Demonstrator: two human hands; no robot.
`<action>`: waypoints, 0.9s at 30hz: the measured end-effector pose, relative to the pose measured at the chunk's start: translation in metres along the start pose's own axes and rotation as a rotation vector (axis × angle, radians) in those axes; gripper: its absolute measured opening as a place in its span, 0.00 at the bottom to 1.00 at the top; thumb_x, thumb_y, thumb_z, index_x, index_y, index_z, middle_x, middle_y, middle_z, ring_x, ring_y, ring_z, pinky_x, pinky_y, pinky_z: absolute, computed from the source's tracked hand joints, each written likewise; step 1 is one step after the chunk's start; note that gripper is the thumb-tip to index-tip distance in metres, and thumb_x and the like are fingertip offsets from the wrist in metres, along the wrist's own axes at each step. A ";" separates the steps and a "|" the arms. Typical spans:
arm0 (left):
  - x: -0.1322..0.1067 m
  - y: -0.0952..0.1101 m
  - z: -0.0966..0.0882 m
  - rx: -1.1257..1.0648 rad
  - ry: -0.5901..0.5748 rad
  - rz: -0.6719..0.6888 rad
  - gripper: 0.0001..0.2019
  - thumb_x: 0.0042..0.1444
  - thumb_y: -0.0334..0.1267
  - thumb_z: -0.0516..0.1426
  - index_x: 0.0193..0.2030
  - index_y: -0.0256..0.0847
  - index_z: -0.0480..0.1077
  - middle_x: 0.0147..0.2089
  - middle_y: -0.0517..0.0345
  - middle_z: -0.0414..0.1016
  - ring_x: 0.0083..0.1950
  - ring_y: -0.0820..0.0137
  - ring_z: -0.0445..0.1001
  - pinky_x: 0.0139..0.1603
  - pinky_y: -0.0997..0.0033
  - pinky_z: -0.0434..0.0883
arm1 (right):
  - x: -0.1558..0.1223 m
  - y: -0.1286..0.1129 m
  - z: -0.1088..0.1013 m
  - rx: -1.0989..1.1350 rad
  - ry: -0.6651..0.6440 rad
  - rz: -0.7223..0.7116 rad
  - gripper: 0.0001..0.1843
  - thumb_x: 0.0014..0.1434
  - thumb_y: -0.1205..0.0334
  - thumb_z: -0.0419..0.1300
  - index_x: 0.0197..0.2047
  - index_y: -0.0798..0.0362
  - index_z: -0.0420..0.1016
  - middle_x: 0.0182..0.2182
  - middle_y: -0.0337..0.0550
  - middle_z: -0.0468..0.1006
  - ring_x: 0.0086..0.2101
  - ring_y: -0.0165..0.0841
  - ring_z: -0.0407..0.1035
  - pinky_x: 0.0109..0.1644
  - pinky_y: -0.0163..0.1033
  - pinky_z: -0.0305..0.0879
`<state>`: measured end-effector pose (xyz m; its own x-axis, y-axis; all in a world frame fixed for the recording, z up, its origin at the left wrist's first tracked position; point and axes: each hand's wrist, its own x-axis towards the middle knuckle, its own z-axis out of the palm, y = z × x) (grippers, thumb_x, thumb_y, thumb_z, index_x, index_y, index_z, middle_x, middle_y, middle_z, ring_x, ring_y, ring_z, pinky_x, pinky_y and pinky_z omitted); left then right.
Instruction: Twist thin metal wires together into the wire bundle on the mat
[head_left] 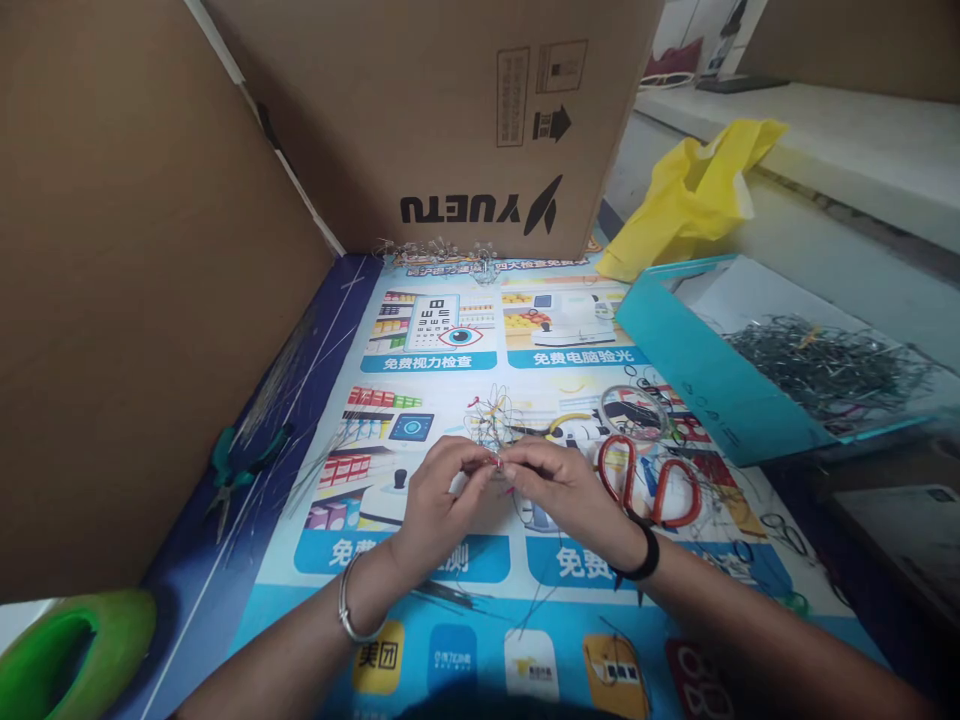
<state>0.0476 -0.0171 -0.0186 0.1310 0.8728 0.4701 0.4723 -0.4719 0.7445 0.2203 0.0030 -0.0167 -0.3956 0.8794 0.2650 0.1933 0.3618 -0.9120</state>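
My left hand (439, 495) and my right hand (566, 490) meet at the middle of the printed sheet, fingertips almost touching. Both pinch the near end of a tangled wire piece (493, 415), whose thin loops fan out beyond the fingers. Small pink and yellow bits show among its loops; the exact spot gripped is mostly hidden. Beside my right hand lie red-handled scissors (682, 492), with the blades partly under the wrist. Yellow-handled pliers (570, 422) lie just beyond that hand, partly covered.
A blue box (675, 350) at the right holds a heap of cut wires (825, 365). Teal-handled pliers (225, 465) and loose straight wires (277, 390) lie left. A green tape roll (124, 640) sits front left. Cardboard (450, 120) walls the back; a yellow bag (690, 200) stands behind the box.
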 end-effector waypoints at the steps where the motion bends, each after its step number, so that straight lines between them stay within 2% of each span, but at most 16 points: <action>1: 0.000 0.000 -0.001 0.002 0.000 -0.006 0.05 0.56 0.31 0.57 0.39 0.41 0.72 0.34 0.55 0.72 0.37 0.70 0.71 0.38 0.70 0.70 | 0.000 0.000 0.000 0.010 -0.002 0.007 0.09 0.61 0.61 0.56 0.35 0.53 0.77 0.30 0.42 0.77 0.32 0.30 0.71 0.36 0.35 0.68; 4: 0.001 0.000 -0.002 0.013 -0.013 0.008 0.07 0.57 0.32 0.56 0.43 0.42 0.72 0.36 0.54 0.72 0.37 0.70 0.71 0.38 0.70 0.71 | 0.000 0.000 -0.001 0.039 -0.012 0.027 0.09 0.60 0.62 0.56 0.36 0.52 0.77 0.31 0.42 0.77 0.33 0.30 0.71 0.37 0.36 0.68; 8: -0.001 -0.006 -0.002 0.039 -0.047 0.118 0.10 0.58 0.29 0.55 0.43 0.42 0.73 0.36 0.53 0.73 0.39 0.69 0.73 0.38 0.70 0.71 | -0.001 -0.001 0.000 0.041 -0.013 0.043 0.09 0.60 0.63 0.55 0.35 0.53 0.77 0.30 0.42 0.76 0.33 0.30 0.70 0.37 0.36 0.67; 11: 0.000 -0.009 -0.005 0.140 -0.048 0.184 0.10 0.57 0.28 0.54 0.41 0.43 0.74 0.35 0.53 0.74 0.37 0.68 0.73 0.37 0.71 0.70 | 0.000 -0.003 0.000 0.010 -0.008 0.037 0.08 0.60 0.64 0.56 0.34 0.53 0.76 0.29 0.41 0.76 0.32 0.30 0.70 0.37 0.36 0.66; 14: 0.004 -0.006 -0.009 0.229 -0.086 0.182 0.08 0.57 0.29 0.54 0.38 0.42 0.73 0.34 0.53 0.74 0.37 0.68 0.72 0.38 0.70 0.69 | 0.002 -0.008 -0.002 -0.072 0.000 0.006 0.07 0.59 0.65 0.57 0.32 0.53 0.76 0.27 0.40 0.75 0.31 0.29 0.69 0.36 0.35 0.65; 18: 0.016 0.007 -0.020 0.129 -0.121 0.092 0.05 0.57 0.30 0.53 0.34 0.40 0.69 0.32 0.55 0.70 0.36 0.69 0.68 0.36 0.71 0.66 | 0.010 -0.014 -0.010 -0.177 -0.010 -0.053 0.07 0.59 0.66 0.57 0.34 0.52 0.76 0.28 0.39 0.75 0.32 0.29 0.69 0.36 0.35 0.63; 20: 0.023 0.013 -0.026 0.044 -0.108 0.003 0.06 0.57 0.30 0.53 0.30 0.39 0.66 0.30 0.58 0.67 0.33 0.71 0.66 0.33 0.72 0.64 | 0.015 -0.016 -0.013 -0.200 -0.025 -0.069 0.07 0.59 0.66 0.57 0.35 0.51 0.77 0.29 0.39 0.75 0.33 0.29 0.69 0.37 0.35 0.63; 23: 0.029 0.018 -0.034 -0.092 -0.096 -0.134 0.07 0.55 0.30 0.54 0.26 0.39 0.65 0.31 0.59 0.66 0.33 0.72 0.65 0.34 0.73 0.63 | 0.024 -0.018 -0.013 -0.211 -0.062 -0.060 0.07 0.58 0.67 0.57 0.34 0.52 0.76 0.28 0.39 0.75 0.32 0.29 0.69 0.36 0.34 0.63; 27: 0.031 0.015 -0.035 -0.449 -0.104 -0.313 0.07 0.55 0.32 0.54 0.26 0.37 0.65 0.36 0.58 0.68 0.29 0.77 0.63 0.30 0.75 0.61 | 0.034 -0.020 -0.010 -0.220 -0.099 -0.029 0.06 0.57 0.67 0.58 0.29 0.53 0.75 0.27 0.38 0.75 0.29 0.28 0.69 0.34 0.33 0.62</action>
<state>0.0282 -0.0019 0.0242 0.1402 0.9768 0.1621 0.0878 -0.1754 0.9806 0.2116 0.0288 0.0135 -0.4880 0.8367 0.2485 0.3669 0.4549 -0.8114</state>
